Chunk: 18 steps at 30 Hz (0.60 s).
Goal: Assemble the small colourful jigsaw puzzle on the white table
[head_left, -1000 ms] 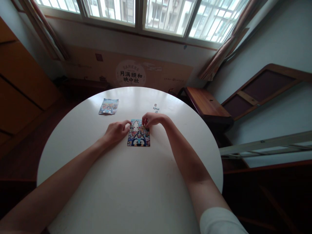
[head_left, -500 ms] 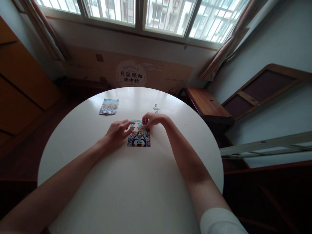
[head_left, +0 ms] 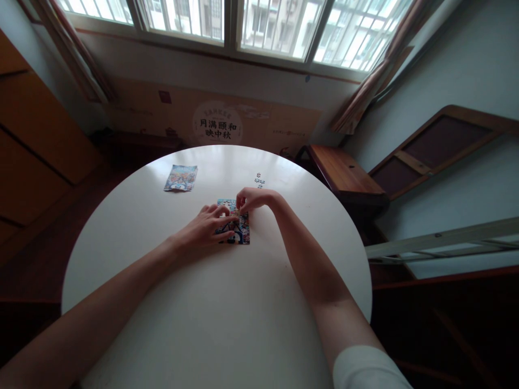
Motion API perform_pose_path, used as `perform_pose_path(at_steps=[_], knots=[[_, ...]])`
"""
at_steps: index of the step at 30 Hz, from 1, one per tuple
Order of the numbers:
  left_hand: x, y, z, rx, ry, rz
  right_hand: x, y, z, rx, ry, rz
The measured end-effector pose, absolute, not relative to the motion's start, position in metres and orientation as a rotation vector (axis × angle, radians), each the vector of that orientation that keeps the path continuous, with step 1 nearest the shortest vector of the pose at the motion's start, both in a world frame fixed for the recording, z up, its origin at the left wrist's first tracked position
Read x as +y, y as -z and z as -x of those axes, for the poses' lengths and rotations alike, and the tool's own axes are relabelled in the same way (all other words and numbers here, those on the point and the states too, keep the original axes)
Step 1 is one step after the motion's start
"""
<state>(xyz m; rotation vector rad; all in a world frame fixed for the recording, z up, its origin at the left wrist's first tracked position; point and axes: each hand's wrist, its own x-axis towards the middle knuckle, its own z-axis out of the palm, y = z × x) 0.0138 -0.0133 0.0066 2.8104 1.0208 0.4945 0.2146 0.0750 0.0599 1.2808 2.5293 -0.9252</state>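
A small colourful jigsaw puzzle point(head_left: 241, 229) lies flat near the middle of the round white table point(head_left: 219, 302). My left hand point(head_left: 206, 227) rests on the puzzle's left half with fingers stretched out flat, covering much of it. My right hand point(head_left: 251, 199) hovers at the puzzle's top right corner, fingers curled in a pinch; whatever they hold is too small to make out. A few loose puzzle pieces point(head_left: 259, 179) lie just beyond my right hand.
A printed picture card point(head_left: 180, 177) lies at the table's far left. A wooden bench point(head_left: 344, 175) stands to the right of the table, a brown cabinet point(head_left: 36, 140) to the left. Windows and a cardboard panel with print point(head_left: 217, 123) are behind.
My left hand has slid rightward from the puzzle's left edge onto the puzzle and flattened over it. My right hand has stayed at the top right corner.
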Motion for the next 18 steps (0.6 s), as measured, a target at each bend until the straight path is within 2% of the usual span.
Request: perform_pose_path(at_steps=[18], knots=[[-0.0111,-0.0025,-0.0141,0.994,-0.468,-2.831,0.0794,-0.0527,-0.2158,2.568,1.031,-1.269]])
